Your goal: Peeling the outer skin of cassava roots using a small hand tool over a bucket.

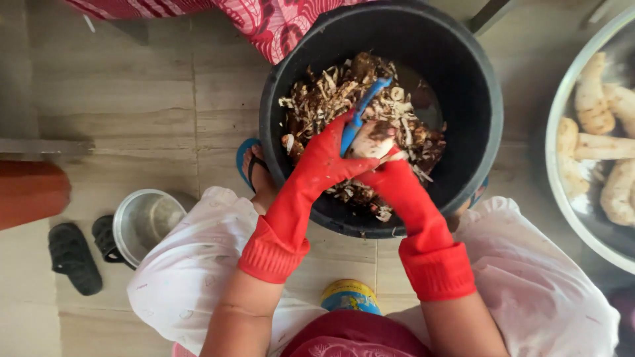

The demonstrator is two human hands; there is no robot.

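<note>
Both hands in red rubber gloves, working over a black bucket (463,86) on the tiled floor. Left hand (331,155) closed around a blue-handled peeler (362,112), its handle slanting up toward the bucket's far rim. Right hand (390,168) wrapped under a half-peeled root (372,139), held just right of the peeler and touching it, above the bucket's middle. Root pale and creamy where bared, brown-patched on top. Below it, a heap of brown and white peelings (331,92). At the floor's right edge, a metal basin (562,119) holding peeled roots (592,99). By the left knee, a small steel pot (145,221).
</note>
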